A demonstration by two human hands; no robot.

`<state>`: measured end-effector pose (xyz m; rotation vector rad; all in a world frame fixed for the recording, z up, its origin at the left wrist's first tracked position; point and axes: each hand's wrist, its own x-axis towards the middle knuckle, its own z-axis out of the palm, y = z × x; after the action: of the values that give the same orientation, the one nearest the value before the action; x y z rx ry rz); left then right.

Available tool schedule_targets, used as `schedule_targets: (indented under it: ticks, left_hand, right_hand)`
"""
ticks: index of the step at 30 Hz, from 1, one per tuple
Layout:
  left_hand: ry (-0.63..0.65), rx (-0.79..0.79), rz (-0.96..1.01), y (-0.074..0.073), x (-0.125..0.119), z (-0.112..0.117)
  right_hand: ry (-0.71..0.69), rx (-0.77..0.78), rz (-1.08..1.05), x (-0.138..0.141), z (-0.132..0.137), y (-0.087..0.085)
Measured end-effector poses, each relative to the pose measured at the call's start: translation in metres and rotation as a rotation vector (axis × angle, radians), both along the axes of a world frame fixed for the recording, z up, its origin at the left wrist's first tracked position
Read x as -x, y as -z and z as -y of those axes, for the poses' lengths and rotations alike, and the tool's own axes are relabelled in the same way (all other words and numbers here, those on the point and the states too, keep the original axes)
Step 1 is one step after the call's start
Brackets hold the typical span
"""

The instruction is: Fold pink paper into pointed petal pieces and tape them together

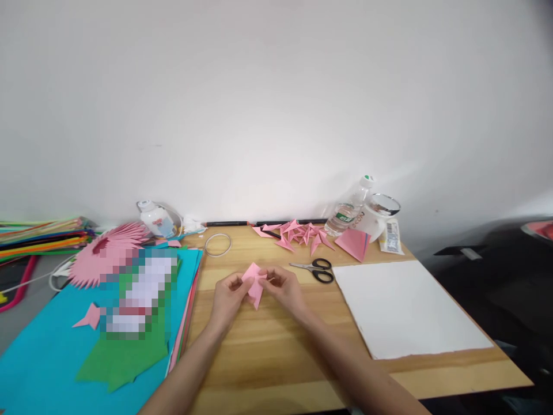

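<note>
Both hands meet over the middle of the wooden table (268, 357). My left hand (228, 298) pinches the left side of a small folded pink paper piece (254, 283). On the paper's right side, my right hand (280, 286) is closed with its fingertips on the fold. The paper is held just above the tabletop, its pointed end hanging down. Black-handled scissors (317, 270) lie just right of my right hand.
Several folded pink paper pieces (298, 233) lie at the back, with a plastic bottle (349, 210) and a glue tube (391, 237). A white sheet (401, 305) lies right. Coloured paper sheets (52, 346), a pink paper flower (108, 253), a wire ring (218, 244) and a glue bottle (154, 218) are left.
</note>
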<state>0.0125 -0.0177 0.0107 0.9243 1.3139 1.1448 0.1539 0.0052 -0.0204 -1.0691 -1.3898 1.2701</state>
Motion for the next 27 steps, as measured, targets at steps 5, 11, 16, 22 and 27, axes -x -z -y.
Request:
schedule_targets:
  ticks: [5,11,16,22,27]
  left_hand:
    - [0.044,0.033,0.098,0.0128,0.0048,0.0006]
    - [0.038,0.031,0.086,0.0083,0.0036,-0.0013]
    - [-0.006,-0.016,0.061,0.0105,0.0058,-0.0044]
    - [0.049,0.03,-0.021,0.0114,0.0067,-0.0052]
    - [0.119,0.03,-0.042,0.0114,0.0069,-0.0046]
  right_hand:
    - [-0.047,0.085,-0.081,0.0004,0.0034,0.0065]
    - [-0.021,0.101,-0.111,-0.0016,0.0044,0.0048]
    - [-0.055,0.138,-0.129,-0.0034,0.0046,0.0061]
    - [-0.071,0.152,-0.122,-0.0056,0.0056,0.0018]
    - [-0.08,0.141,-0.074,-0.0054,0.0068,-0.0021]
